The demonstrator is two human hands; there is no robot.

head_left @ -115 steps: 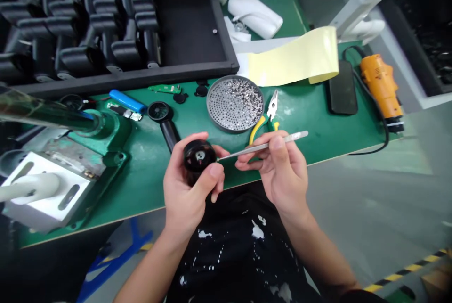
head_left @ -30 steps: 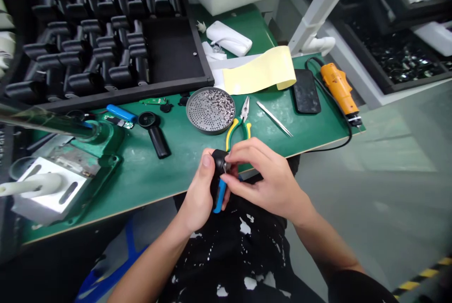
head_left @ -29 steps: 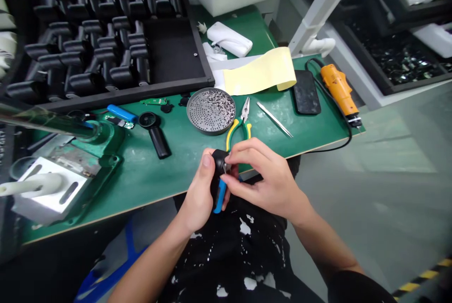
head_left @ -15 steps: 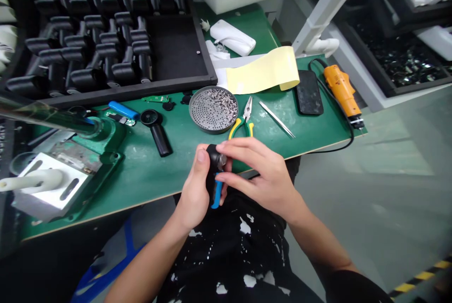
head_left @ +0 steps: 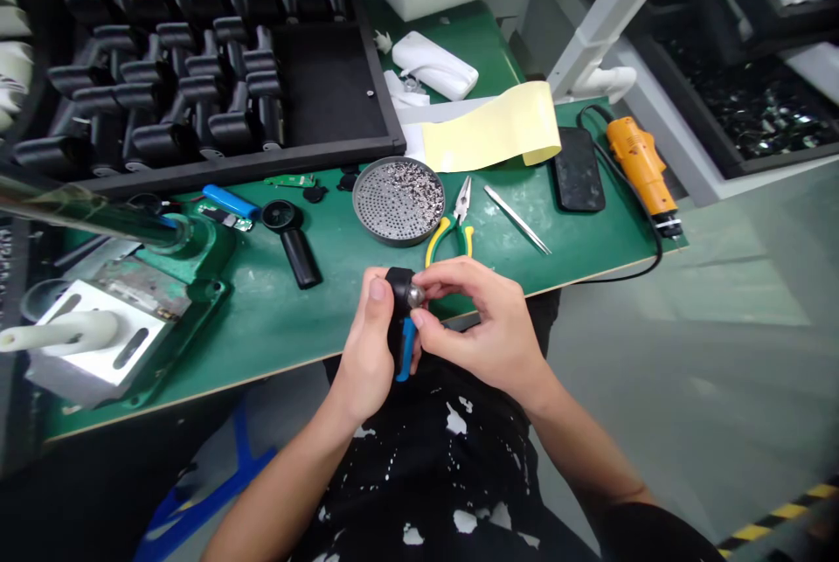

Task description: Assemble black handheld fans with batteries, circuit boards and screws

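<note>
My left hand point(head_left: 367, 348) grips a black part point(head_left: 397, 282) with a blue handle point(head_left: 407, 350) running down from it. A small silver metal ball point(head_left: 415, 296) sits at the black part's right side. My right hand point(head_left: 481, 326) comes in from the right, its thumb and fingertips pinching that ball against the part. Just beyond both hands lie yellow-and-green pliers point(head_left: 451, 234) on the green bench mat point(head_left: 328, 300). Steel tweezers point(head_left: 517, 219) rest further right, untouched. My fingers hide most of the blue handle.
A round mesh tray point(head_left: 398, 201) holds many small metal balls. Nearby are a black handled part point(head_left: 294, 245), a blue lighter-like object point(head_left: 229, 202), a black foam-slotted case point(head_left: 197, 64), yellow tape point(head_left: 491, 129), an orange electric screwdriver point(head_left: 642, 164) and a green press point(head_left: 157, 274).
The tweezers have left my right hand and lie on the mat. The black part now has its blue handle showing, and the silver ball shows more clearly between my fingers.
</note>
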